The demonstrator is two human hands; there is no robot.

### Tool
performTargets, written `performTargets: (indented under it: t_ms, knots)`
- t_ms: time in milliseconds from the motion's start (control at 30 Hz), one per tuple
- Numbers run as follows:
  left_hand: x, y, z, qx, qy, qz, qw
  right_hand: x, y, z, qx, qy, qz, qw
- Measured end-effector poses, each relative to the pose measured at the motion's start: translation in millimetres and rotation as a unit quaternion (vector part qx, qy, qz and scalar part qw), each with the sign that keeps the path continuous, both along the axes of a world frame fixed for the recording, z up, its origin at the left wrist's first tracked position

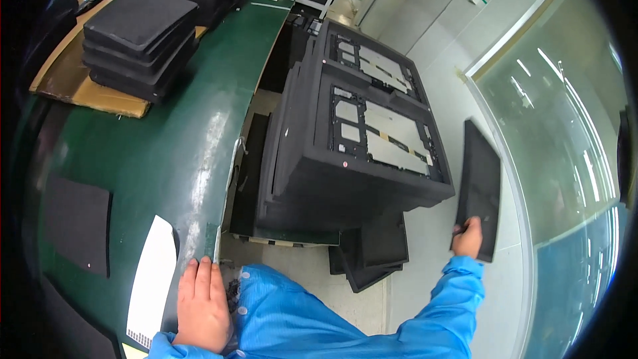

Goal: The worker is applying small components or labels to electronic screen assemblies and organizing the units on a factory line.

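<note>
Green table [143,153] ran along left, black foam tray stack [362,179] stood centre, black panel [482,183] hung tilted right of it, left hand [205,306] lay palm-down, fingers straight, unclenched, at table edge, and outstretched right hand [469,238] gripped panel's lower end.

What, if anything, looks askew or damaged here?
The black trays low by the big black stack lie crookedly, at differing angles. The green tabletop has a pale streak near its right edge, perhaps wear.
</note>
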State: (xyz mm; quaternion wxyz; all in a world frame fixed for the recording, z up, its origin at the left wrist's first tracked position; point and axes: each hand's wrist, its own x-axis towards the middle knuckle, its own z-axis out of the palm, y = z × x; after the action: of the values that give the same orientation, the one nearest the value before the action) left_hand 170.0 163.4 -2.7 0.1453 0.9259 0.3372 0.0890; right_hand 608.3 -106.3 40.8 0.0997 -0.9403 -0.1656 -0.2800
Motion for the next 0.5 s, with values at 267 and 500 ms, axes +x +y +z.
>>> performTargets:
  t_ms: [267, 500]
  knots:
    - [-2, 1, 5, 0.088, -0.042, -0.003, 0.995, 43, 88, 36, 0.35, -0.037, 0.189, 0.917]
    - [-7, 5, -20, 0.018, -0.069, 0.02, 0.997, -42, 246, 91, -0.051, 0.252, 0.476, 0.841]
